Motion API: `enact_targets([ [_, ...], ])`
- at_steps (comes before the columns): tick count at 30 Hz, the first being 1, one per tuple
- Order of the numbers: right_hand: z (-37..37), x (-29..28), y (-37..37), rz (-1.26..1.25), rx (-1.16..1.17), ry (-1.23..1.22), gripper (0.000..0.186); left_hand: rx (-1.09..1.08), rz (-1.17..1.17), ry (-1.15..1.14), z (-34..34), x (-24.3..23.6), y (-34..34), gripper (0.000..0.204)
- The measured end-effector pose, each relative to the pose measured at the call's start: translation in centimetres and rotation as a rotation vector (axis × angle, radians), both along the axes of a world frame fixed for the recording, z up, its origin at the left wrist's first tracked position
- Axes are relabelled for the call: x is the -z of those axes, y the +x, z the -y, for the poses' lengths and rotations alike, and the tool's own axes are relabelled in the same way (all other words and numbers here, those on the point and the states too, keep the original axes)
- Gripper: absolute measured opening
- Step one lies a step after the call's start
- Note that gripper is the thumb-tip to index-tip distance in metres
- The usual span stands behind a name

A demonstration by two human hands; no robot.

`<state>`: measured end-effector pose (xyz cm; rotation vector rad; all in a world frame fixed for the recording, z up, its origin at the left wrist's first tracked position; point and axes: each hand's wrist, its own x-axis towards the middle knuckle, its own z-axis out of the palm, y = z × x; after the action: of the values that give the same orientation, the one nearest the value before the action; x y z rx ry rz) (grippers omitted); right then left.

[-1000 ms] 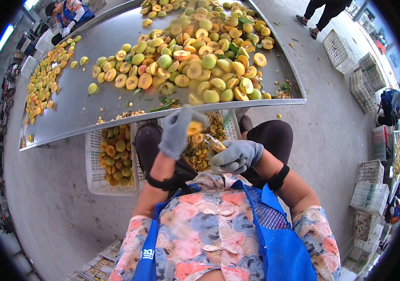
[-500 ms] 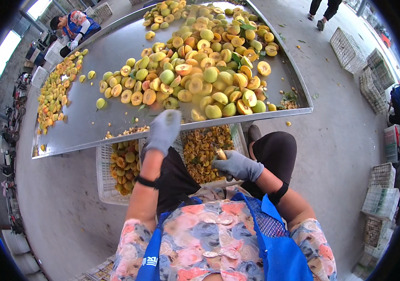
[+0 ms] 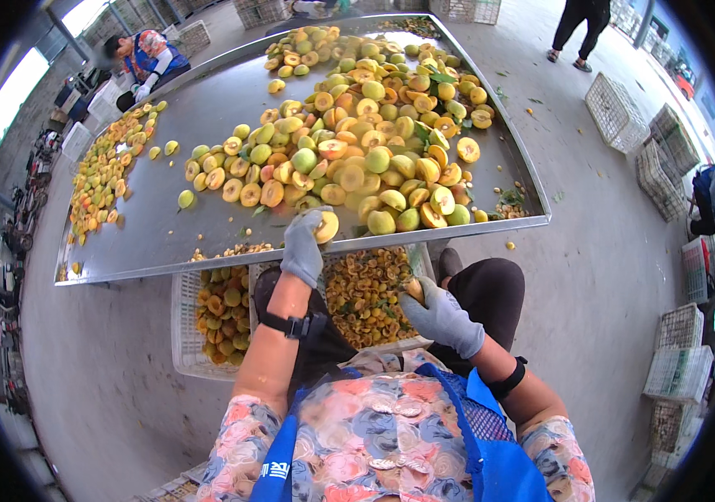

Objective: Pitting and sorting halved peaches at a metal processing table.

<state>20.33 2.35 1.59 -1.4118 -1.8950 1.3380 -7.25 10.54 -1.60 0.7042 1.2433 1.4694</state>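
Observation:
My left hand [image 3: 300, 249], in a grey glove, is at the near edge of the metal table [image 3: 198, 96], its fingers closed on an apricot half [image 3: 327, 227] with the yellow cut face showing. Lower and to the right, my gloved right hand [image 3: 448, 320] grips a short tool with a pale wooden handle [image 3: 414, 289]; its working end is hidden. Beyond my hands a big heap of apricots [image 3: 378, 159], whole and halved, covers the middle of the table. Below the table edge, a crate [image 3: 370, 297] between my knees contains small cut fruit pieces.
Left of that crate stands another white crate [image 3: 187, 326] of apricots. Fruit halves [image 3: 106, 180] spread along the table's left side, where a co-worker [image 3: 152, 58] sits. Loose pits [image 3: 240, 250] lie by the near rim. Stacked crates [image 3: 679, 360] line the right; a person's legs [image 3: 579, 33] stand far right.
My left hand, blurred by motion before, is now at the table edge with an apricot half. My right hand has shifted slightly right and down, still gripping the tool.

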Motion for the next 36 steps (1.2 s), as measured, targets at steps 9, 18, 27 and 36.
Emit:
enact_targets([
  [9, 1.3, -3.5, -4.8, 0.143, -0.126, 0.214, 0.032, 0.095, 0.808, -0.032, 8.5, -3.2, 3.2, 0.034],
  [18, 2.0, -2.9, -5.6, 0.287, -0.219, 0.375, 0.039, 0.121, 0.453, 0.111, 11.0, -3.6, 5.2, 0.037],
  [27, 2.3, -1.4, -5.2, 0.332, -0.278, 0.433, 0.033, 0.059, 0.361, 0.066, 11.7, -4.5, 5.9, 0.046],
  [36, 1.8, -1.5, -4.1, 0.462, -0.423, 0.299, 0.034, -0.01, 0.262, -0.035, 11.3, -4.1, 7.3, 0.049],
])
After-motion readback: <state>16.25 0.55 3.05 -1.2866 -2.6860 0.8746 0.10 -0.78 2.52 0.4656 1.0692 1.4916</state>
